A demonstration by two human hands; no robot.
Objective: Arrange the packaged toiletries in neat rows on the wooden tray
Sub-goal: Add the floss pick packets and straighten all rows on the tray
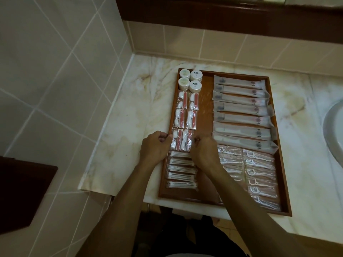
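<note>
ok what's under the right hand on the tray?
The right hand covers bare tray wood between the cotton bud packs and the floss pick packs, plus the edges of both. Anything else beneath it is hidden.

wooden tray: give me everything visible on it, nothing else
The wooden tray is a rectangular, reddish-brown board with a low raised rim and a glossy floor. It lies flat on the marble counter, its near edge close to the counter's front edge. Packaged toiletries in rows cover most of its floor, leaving a bare strip down the middle. The left hand rests at its left rim; the right hand is over its floor.
</note>
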